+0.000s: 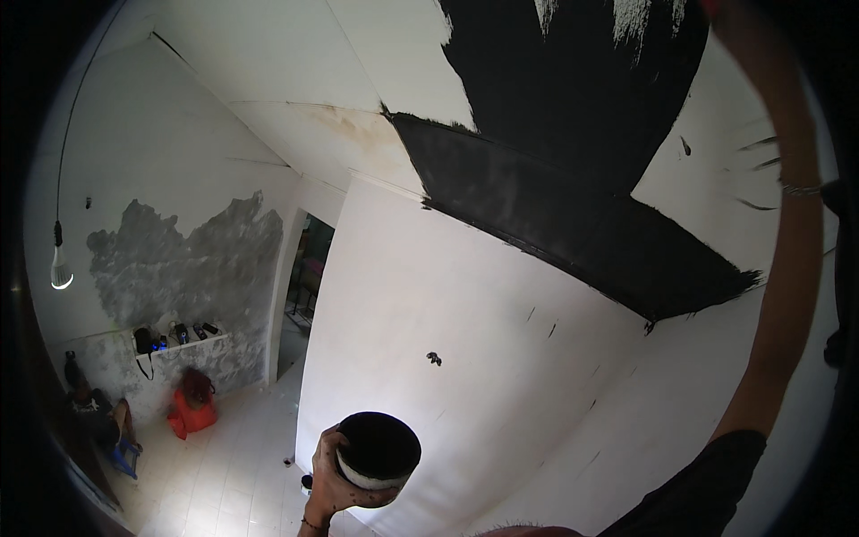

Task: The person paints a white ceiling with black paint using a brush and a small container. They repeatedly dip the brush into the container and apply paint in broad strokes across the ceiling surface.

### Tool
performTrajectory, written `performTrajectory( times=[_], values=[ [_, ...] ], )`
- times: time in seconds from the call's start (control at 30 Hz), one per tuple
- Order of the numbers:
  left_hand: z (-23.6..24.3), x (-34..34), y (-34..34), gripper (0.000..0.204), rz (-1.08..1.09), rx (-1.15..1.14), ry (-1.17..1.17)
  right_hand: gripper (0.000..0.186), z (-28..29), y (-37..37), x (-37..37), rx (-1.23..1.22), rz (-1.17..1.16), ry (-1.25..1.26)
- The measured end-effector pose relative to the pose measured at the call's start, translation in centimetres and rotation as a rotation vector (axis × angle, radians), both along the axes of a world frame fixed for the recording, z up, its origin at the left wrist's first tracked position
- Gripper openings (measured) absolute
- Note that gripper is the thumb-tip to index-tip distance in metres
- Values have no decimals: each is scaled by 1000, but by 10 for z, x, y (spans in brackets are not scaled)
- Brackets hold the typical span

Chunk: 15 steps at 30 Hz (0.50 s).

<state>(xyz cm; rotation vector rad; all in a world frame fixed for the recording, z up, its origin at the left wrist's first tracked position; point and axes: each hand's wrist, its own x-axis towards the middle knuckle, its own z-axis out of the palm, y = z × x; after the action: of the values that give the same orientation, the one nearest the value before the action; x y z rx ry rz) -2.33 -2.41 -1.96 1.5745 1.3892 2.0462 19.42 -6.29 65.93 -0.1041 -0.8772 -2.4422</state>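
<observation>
1. Head view: left hand (329,479), low centre, gripping a round tub (379,452) from its left side and below; thumb by the rim, fingers curled under. Dark specks on the skin, thin dark bracelet (313,524) at the wrist.
2. Tub tilted, mouth toward the camera; inside very dark, pale band along the lower outer side. Held in front of a white wall (403,286), well apart from the right arm.
3. Right arm (778,322) raised along the right edge, short dark sleeve (702,483) at its base, band on the forearm. Right hand (750,40) at the top, blurred and cut off; cannot tell whether it grips anything.
4. Overhead, a broad black painted patch (573,98) with ragged, streaky edges, crossing a corner line of the white surfaces. Black smudge (434,359) lower on the wall; brownish stain (344,123) left of the patch.
5. Farther left: lit bulb (61,268) on a hanging cord; open doorway (309,268).
6. Far side: grey-patched wall (188,259), small shelf (170,350) carrying dark devices. Below, on the pale floor (224,474), a person in red (191,413), blurred, and a person in dark clothes (98,419) seated by something blue.
</observation>
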Motion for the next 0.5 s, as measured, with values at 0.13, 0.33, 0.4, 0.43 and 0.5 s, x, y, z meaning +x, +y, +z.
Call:
performTrajectory(
  times=[0.13, 0.33, 0.4, 0.43, 0.5],
  values=[
    [-2, -6, -2, 110, 11, 8, 37, 34, -48, 133, 36, 104, -244, -19],
    [-2, -9, -6, 107, 48, -3, 56, 11, -156, 246, 71, -240, -350, -129],
    [-2, -10, -7, 106, 62, 5, 78, 17, -174, 252, 74, -341, -219, -243],
    [-2, -10, -6, 106, 62, 1, 79, 16, -177, 249, 76, -543, -213, -161],
    [-2, -10, -5, 107, 63, -5, 74, 17, -172, 237, 75, -883, -89, -40]
  ],
)
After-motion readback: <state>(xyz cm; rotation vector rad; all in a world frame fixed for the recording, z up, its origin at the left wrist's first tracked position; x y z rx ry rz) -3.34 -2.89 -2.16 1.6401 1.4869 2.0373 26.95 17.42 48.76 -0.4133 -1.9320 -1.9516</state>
